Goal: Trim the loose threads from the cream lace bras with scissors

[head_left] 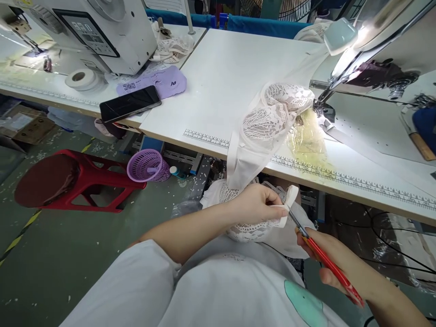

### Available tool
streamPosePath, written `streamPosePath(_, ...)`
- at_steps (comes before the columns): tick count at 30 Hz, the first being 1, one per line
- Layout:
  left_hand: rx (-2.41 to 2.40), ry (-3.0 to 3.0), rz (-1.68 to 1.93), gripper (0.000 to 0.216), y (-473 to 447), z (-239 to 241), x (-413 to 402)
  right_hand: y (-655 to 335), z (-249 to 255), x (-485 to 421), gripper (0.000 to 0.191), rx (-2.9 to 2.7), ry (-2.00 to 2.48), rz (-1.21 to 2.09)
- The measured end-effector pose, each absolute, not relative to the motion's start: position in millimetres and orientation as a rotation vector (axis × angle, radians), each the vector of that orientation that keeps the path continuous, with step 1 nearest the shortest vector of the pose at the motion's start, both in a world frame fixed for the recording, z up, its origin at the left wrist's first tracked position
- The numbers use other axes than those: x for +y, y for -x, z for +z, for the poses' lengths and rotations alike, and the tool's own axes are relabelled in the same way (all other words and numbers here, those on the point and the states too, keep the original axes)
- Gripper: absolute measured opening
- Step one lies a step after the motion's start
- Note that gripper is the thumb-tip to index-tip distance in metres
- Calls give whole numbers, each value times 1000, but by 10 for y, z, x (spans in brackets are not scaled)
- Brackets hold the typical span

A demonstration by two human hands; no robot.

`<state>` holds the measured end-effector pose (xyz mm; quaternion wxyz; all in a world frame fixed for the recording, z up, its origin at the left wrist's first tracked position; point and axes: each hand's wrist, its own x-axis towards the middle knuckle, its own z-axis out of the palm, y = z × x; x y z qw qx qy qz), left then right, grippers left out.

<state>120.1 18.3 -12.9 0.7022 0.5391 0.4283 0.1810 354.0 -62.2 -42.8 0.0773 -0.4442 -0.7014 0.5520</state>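
Over my lap, my left hand [257,203] pinches the end of a narrow white band on a lace bra [250,230]. In my right hand [327,254] is a pair of red-handled scissors [329,261], seen edge-on. Their metal blades reach up to the band, right beside my left fingertips. Whether the blades are apart, I cannot tell. Another white lace bra piece [264,122] lies on the sewing table [211,81] and hangs over its front edge, close to the needle area of the sewing machine [327,97].
On the left stands a second sewing machine [112,32], with a white tape roll [81,79], a phone [131,103] and a purple paper tag [170,81]. Below are a red stool [71,181] and a purple basket [146,165]. A wooden-handled tool [422,146] lies far right.
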Motion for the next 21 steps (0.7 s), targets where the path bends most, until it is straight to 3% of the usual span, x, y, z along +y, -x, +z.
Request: streamPosePath(21,879,-919,299,20,-1226,-135,234,-3429,-354,-684,61,-2103,1386,1578)
